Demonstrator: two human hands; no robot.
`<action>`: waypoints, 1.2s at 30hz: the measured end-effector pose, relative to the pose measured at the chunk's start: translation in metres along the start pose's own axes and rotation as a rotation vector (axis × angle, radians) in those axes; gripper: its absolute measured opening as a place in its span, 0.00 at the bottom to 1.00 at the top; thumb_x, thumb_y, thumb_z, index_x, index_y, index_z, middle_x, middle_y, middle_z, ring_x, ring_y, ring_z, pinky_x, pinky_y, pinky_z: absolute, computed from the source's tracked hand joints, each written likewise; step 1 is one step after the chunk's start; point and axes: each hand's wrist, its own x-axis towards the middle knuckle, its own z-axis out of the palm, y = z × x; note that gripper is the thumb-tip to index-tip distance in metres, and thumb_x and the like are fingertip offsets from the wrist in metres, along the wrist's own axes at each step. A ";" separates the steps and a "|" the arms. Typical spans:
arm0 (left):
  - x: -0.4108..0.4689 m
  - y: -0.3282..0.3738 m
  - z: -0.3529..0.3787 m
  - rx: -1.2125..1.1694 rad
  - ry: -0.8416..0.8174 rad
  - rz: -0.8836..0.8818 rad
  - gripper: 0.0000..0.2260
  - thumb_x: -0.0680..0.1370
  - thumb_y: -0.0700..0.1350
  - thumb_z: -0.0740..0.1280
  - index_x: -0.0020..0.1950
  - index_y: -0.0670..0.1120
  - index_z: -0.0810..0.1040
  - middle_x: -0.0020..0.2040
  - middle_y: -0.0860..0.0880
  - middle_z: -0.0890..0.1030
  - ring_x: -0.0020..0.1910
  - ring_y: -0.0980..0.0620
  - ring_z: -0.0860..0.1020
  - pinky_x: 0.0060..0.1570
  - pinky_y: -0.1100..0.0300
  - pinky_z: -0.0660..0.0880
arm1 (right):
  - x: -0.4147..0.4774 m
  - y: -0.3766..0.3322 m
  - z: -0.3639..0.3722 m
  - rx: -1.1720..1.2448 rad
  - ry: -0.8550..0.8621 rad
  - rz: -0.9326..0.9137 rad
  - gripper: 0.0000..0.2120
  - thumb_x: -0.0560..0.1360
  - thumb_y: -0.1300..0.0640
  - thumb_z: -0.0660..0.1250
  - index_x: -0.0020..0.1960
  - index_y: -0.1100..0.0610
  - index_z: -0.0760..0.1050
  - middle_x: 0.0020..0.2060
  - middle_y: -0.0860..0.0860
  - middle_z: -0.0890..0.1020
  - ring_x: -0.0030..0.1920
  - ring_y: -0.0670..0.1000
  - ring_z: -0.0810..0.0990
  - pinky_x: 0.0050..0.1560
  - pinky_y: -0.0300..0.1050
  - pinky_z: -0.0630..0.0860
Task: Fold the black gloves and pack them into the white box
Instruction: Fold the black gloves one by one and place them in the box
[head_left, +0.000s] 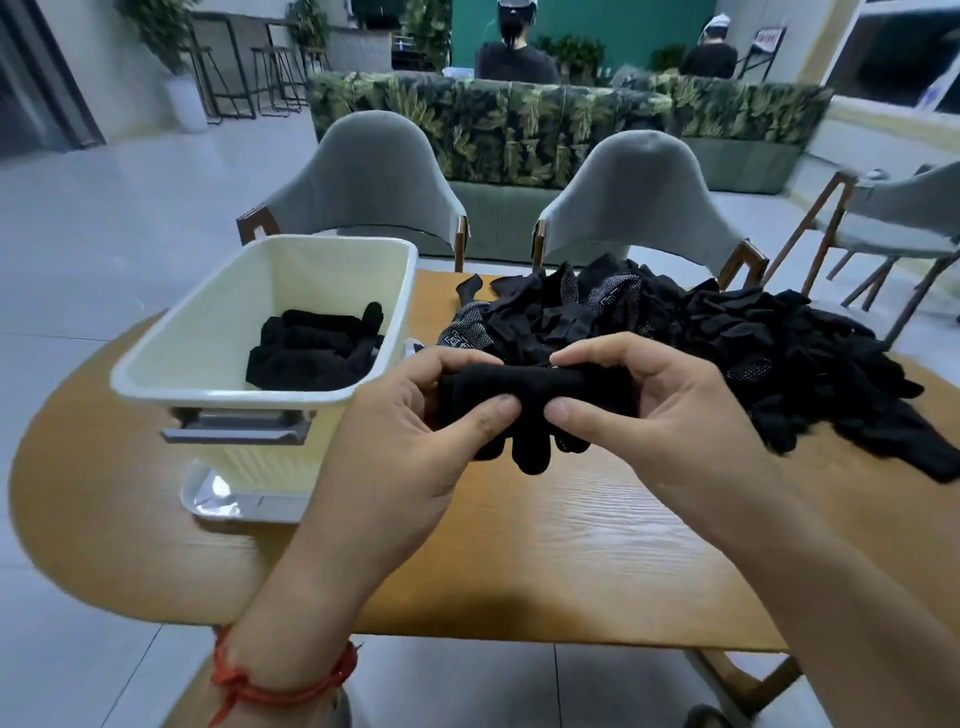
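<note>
Both hands, left (415, 415) and right (660, 410), pinch a glove (524, 395) lying crosswise, the box (171, 364) nearer the left.

Bare tabletop (519, 545) lay open before the white box (234, 312) at left and the glove pile (753, 353) crowding the right.
</note>
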 end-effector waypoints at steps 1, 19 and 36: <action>-0.002 0.006 -0.005 0.005 0.007 0.021 0.09 0.78 0.42 0.77 0.56 0.50 0.85 0.47 0.48 0.87 0.45 0.46 0.87 0.49 0.46 0.86 | 0.001 -0.010 0.004 -0.030 -0.014 -0.012 0.16 0.68 0.60 0.82 0.55 0.55 0.86 0.45 0.55 0.86 0.41 0.56 0.85 0.48 0.50 0.84; -0.007 0.027 -0.134 0.409 0.399 0.147 0.15 0.83 0.45 0.69 0.68 0.61 0.78 0.53 0.63 0.84 0.56 0.68 0.80 0.48 0.78 0.72 | 0.103 -0.091 0.152 -0.796 -0.499 -0.227 0.08 0.80 0.50 0.75 0.56 0.40 0.80 0.49 0.40 0.85 0.44 0.41 0.85 0.50 0.46 0.84; 0.004 -0.012 -0.164 0.473 0.590 0.052 0.22 0.79 0.31 0.64 0.64 0.55 0.78 0.55 0.62 0.80 0.49 0.78 0.74 0.45 0.73 0.74 | 0.185 -0.001 0.255 -1.294 -0.863 0.056 0.09 0.77 0.52 0.75 0.57 0.51 0.83 0.48 0.46 0.82 0.48 0.51 0.78 0.41 0.44 0.72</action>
